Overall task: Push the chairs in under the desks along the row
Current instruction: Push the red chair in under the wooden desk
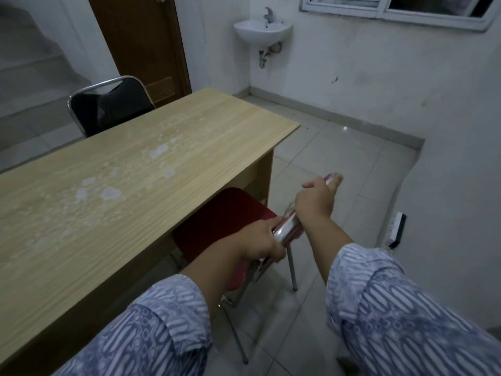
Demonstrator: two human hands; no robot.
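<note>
A red chair (217,221) with chrome legs stands at the near side of a light wooden desk (130,169), its seat partly under the desktop. My left hand (261,240) is closed around the chrome top bar of the chair's backrest. My right hand (315,199) grips the same bar further right, blurred by motion. A black chair (108,107) with a chrome frame stands at the desk's far side, its backrest showing above the desktop.
A white wall sink (263,31) hangs at the back, beside a brown door (141,42). A power strip (396,229) lies on the tiled floor by the right wall. Steps rise at the far left. Open tiled floor lies right of the desk.
</note>
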